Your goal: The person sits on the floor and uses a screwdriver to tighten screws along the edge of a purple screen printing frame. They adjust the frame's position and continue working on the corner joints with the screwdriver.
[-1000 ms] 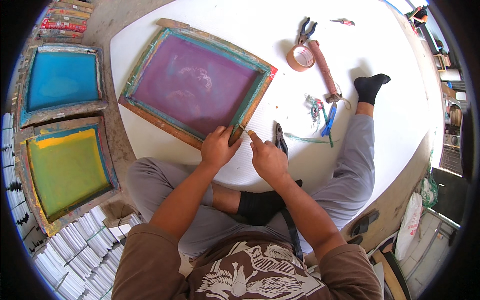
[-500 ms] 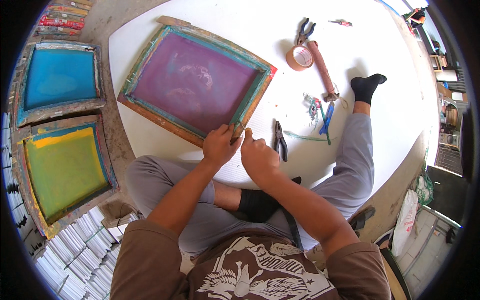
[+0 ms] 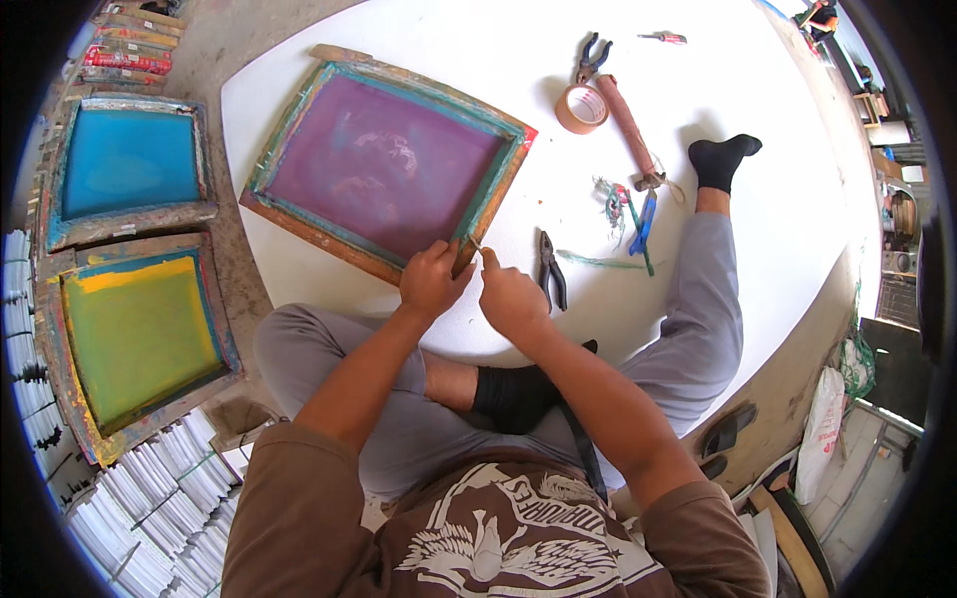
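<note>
A screen-printing frame (image 3: 319,239) with purple mesh lies tilted on the white board, its wooden rim smeared with teal paint. My left hand (image 3: 432,283) grips its near right corner, with fingertips on the rim. Just right of that corner, my right hand (image 3: 511,302) is closed on a thin tool (image 3: 476,242), its narrow tip against the frame's edge. Most of this tool is hidden in my fist, so its kind is unclear. To the right of my right hand lie dark-handled pliers (image 3: 551,271).
On the white board (image 3: 778,239) lie a roll of brown tape (image 3: 581,109), a second pair of pliers (image 3: 590,62), a hammer (image 3: 630,130), a blue cutter (image 3: 646,221), a screwdriver (image 3: 670,38) and tangled string (image 3: 610,199). Blue (image 3: 130,159) and yellow-green (image 3: 145,334) screens stand left.
The view has shifted slightly. Both hands stay at the frame's corner, the left still gripping it and the right still holding the thin tool against the edge.
</note>
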`<state>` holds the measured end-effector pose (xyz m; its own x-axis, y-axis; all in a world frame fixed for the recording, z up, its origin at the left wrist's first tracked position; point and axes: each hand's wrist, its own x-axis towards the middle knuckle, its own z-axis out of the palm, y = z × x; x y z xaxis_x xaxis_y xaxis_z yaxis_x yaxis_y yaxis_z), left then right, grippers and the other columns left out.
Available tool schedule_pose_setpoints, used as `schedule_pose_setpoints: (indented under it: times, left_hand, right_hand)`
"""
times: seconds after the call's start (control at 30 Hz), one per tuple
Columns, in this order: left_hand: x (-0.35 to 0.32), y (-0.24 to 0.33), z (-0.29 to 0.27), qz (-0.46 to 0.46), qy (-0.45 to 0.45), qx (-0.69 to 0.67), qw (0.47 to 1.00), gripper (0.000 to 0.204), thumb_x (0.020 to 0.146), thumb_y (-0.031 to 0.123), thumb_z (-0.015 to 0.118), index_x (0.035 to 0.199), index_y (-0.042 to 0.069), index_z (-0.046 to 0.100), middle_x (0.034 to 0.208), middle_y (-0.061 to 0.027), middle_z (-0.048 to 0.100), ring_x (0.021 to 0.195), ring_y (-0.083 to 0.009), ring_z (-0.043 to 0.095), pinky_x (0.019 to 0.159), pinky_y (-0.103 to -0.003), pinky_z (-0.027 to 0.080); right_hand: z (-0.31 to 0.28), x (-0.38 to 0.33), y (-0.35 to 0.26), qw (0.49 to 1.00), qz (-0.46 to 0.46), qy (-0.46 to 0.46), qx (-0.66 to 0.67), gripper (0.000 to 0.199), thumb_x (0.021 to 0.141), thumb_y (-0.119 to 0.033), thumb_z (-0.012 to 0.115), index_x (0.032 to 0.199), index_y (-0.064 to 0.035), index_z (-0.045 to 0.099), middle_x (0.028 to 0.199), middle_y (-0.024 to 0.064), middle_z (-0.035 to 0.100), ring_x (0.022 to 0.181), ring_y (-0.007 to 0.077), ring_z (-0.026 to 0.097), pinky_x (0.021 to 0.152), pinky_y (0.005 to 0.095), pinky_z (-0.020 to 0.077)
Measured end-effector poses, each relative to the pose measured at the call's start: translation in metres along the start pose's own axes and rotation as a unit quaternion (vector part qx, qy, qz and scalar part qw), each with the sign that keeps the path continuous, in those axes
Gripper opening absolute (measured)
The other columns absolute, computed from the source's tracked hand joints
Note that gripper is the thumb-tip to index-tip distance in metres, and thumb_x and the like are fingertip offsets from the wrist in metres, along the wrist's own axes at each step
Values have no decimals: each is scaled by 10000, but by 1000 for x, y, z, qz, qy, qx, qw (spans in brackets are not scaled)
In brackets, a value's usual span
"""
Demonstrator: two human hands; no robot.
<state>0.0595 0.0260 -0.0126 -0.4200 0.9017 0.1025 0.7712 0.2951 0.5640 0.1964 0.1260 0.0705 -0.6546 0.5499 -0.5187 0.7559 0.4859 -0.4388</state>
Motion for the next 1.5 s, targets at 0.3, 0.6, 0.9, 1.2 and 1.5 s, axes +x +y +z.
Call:
schedule_pose_setpoints:
  times: [0.3, 0.6, 0.9, 1.2, 1.5]
  left_hand:
    - [1, 7, -9, -29, -7, -10, 1000, 462, 886, 349, 778, 1202, 15, 741, 913, -124, 670, 794, -354, 705, 723, -478, 574]
    - [-4, 4, -6, -25, -10, 4, 1000, 457, 881, 339, 783, 1194, 9, 738, 900, -122, 661, 789, -349, 700, 728, -468, 572]
    - [0, 7, -8, -26, -4, 28, 999, 463, 871, 319, 795, 1210, 10, 737, 907, -113, 661, 806, -340, 702, 732, -459, 574]
    - [-1, 5, -4, -20, 0, 11, 1000, 463, 860, 315, 800, 1200, 7, 739, 908, -116, 664, 806, -348, 701, 725, -472, 570]
    - [3, 4, -3, -26, 5, 47, 999, 471, 857, 324, 800, 1200, 6, 746, 926, -106, 667, 801, -326, 712, 727, -451, 587]
  right_hand:
    - [-10, -5, 14, 999, -40, 7, -34, 466, 1063, -159, 492, 1523, -87, 469, 894, 305, 727, 880, 452, 752, 743, 557, 614]
    - [3, -8, -10, 998, 48, -15, 35, 565, 1023, -140, 550, 1571, -83, 425, 1008, 304, 741, 946, 483, 741, 857, 549, 595]
    - [16, -2, 28, 998, -39, 56, 12, 503, 1073, -213, 525, 1571, -155, 472, 876, 285, 717, 849, 441, 749, 729, 539, 602]
    - [11, 2, 1, 995, 34, -3, 96, 508, 1075, -190, 492, 1576, -120, 440, 975, 308, 729, 961, 482, 735, 853, 535, 594]
    - [22, 3, 33, 989, -39, 86, 110, 394, 1062, -229, 568, 1452, -179, 585, 885, 304, 709, 823, 483, 723, 696, 560, 579]
